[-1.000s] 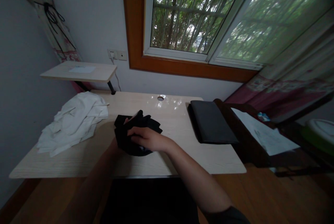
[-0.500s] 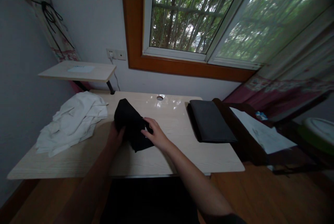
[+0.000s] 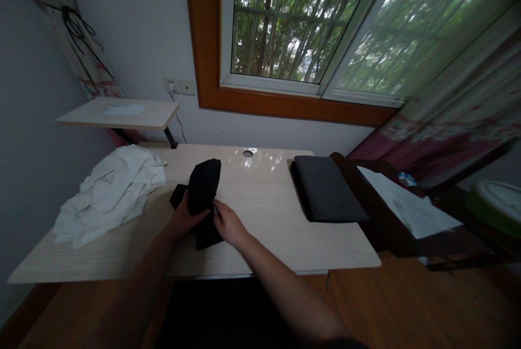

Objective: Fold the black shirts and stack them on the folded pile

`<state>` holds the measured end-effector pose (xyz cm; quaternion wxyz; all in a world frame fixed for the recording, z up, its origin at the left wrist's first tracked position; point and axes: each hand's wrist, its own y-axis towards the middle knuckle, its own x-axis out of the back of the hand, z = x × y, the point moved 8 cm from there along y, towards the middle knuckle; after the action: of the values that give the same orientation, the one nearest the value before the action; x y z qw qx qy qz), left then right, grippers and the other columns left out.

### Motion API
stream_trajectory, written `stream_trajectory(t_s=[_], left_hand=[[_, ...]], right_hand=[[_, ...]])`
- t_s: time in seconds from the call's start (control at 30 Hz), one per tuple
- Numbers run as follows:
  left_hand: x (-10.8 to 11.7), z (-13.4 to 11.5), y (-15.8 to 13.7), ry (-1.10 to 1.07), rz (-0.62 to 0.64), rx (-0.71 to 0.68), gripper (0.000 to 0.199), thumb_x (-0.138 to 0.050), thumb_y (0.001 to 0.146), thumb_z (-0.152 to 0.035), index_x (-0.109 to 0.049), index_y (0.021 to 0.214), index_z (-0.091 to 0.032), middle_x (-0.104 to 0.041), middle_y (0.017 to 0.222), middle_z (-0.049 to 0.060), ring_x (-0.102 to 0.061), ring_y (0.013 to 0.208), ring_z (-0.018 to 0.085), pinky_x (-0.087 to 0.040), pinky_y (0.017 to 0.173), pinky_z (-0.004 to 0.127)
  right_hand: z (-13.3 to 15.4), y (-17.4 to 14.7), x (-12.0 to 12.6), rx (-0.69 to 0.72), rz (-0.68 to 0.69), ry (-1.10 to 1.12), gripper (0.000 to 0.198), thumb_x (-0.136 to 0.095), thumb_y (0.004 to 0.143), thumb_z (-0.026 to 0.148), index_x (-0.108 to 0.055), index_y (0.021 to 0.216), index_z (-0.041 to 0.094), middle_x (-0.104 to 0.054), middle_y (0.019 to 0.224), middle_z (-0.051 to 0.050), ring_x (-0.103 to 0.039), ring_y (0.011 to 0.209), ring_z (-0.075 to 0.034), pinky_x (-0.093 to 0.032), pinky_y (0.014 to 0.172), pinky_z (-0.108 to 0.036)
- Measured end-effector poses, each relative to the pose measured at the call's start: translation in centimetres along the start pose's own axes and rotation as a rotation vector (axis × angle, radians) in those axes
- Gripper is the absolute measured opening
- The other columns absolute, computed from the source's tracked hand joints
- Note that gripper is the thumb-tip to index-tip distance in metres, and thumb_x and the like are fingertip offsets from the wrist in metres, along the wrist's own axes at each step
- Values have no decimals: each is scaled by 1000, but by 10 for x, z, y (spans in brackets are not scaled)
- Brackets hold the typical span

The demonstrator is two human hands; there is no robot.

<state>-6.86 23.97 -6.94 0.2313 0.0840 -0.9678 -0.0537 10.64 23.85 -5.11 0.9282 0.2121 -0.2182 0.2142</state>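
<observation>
A folded black fabric item (image 3: 204, 186), whose exact kind I cannot make out, is held over the light wooden desk (image 3: 260, 197). Its upper part stands up, and loose black flaps hang out to the left and below. Gripping it from the left is my left hand (image 3: 182, 221), with the thumb across its front and the other fingers hidden behind. At its right edge my right hand (image 3: 228, 223) pinches the fabric between thumb and curled fingers. A small pale spot shows beside the right fingertips. To the left lies a crumpled white cloth (image 3: 118, 186).
A dark grey folder-like case (image 3: 329, 189) lies on the desk's right side. A small raised shelf (image 3: 150, 113) with a paper stands at the back left. The cable hole (image 3: 248, 153) is near the wall. Right of the desk, a paper sheet (image 3: 407, 202) rests on a dark surface.
The black fabric item has been turned more upright, with a flap now out to its left. My right hand has moved left and closed on its edge. The view has shifted slightly.
</observation>
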Motion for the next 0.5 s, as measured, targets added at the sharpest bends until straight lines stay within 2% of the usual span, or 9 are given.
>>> stream_trajectory(t_s=[0.17,0.33,0.4,0.5], left_hand=[[18,1,0,-121,-143,20,78,-76,74,-49,-44,139,-22,-61,133,14,-59,126,33,-45,110,53],[32,10,1,-170,-254,92,71,-74,75,-49,-49,135,-21,-61,132,15,-59,124,33,-46,108,53],[47,6,-1,-190,-308,122,72,-75,72,-49,-51,132,-20,-62,130,15,-60,123,34,-48,107,53],[88,-10,-7,-255,-406,173,75,-75,69,-47,-51,135,-20,-63,131,13,-62,120,34,-51,103,52]], right_hand=[[4,-6,2,35,156,102,49,-52,95,20,-53,144,22,-65,134,-10,-64,120,-24,-49,105,-42],[-3,-18,22,-23,154,302,43,-55,97,29,-58,140,26,-71,123,-7,-69,106,-20,-55,92,-37],[-11,-25,29,-66,124,401,37,-54,99,35,-62,134,26,-72,120,-8,-70,105,-20,-55,92,-37],[-23,-32,37,-115,60,516,34,-54,99,41,-67,126,25,-71,122,-10,-70,102,-19,-56,90,-37]])
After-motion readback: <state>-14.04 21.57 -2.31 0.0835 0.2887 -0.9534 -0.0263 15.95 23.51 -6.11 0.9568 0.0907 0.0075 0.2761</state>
